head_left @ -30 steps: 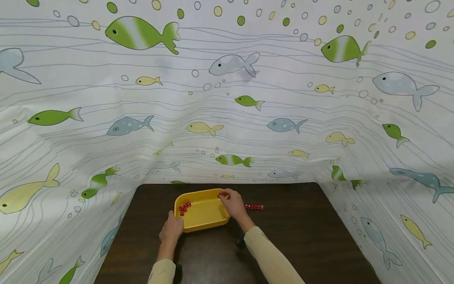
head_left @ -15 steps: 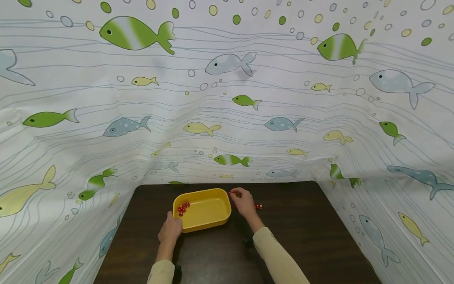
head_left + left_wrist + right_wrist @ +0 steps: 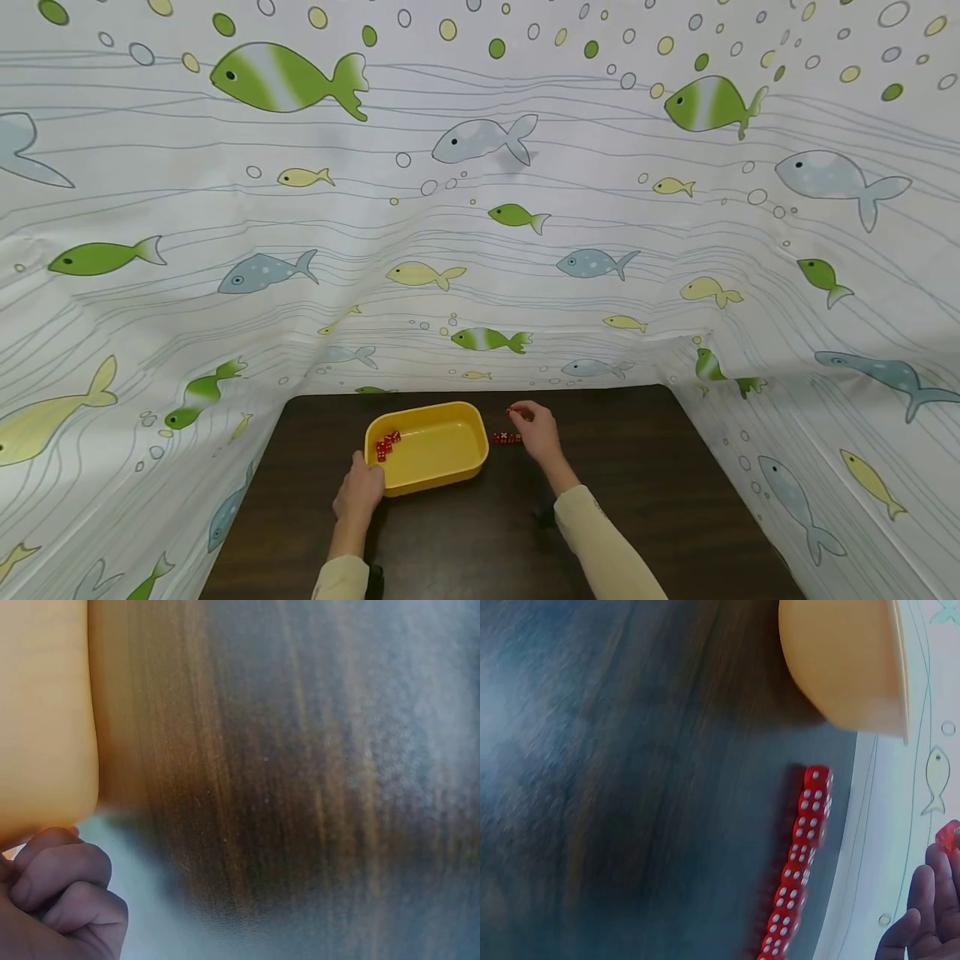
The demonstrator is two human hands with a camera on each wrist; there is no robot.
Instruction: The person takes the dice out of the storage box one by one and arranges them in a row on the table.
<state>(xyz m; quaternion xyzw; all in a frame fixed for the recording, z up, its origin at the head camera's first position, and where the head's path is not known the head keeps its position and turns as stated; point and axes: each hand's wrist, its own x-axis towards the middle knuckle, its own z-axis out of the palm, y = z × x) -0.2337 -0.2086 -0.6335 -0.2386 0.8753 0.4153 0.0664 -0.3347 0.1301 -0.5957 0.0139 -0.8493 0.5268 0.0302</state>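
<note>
My left hand [image 3: 360,487] grips the near left corner of a yellow plastic tray [image 3: 442,450]; its curled fingers [image 3: 64,870] show under the tray's wall [image 3: 45,712] in the left wrist view. Several red dice [image 3: 386,444] lie bunched at the tray's left end. To the right of the tray, my right hand [image 3: 538,429] pinches a single red die [image 3: 948,835] at its fingertips, raised near a row of red dice [image 3: 791,874]. White pips show on the row, which stands in a straight line on the table. In the head view the hand covers the row's right part.
The dark wood-grain table [image 3: 465,550] bears the tray and the row. A white sheet with printed fish [image 3: 491,339] rises behind the table's far edge and along both sides. The row's left end is close to the tray's right wall.
My right hand has moved right, from the tray's right end to beside the row, carrying the die. The row's left part has come into view. My left hand stays on the tray.
</note>
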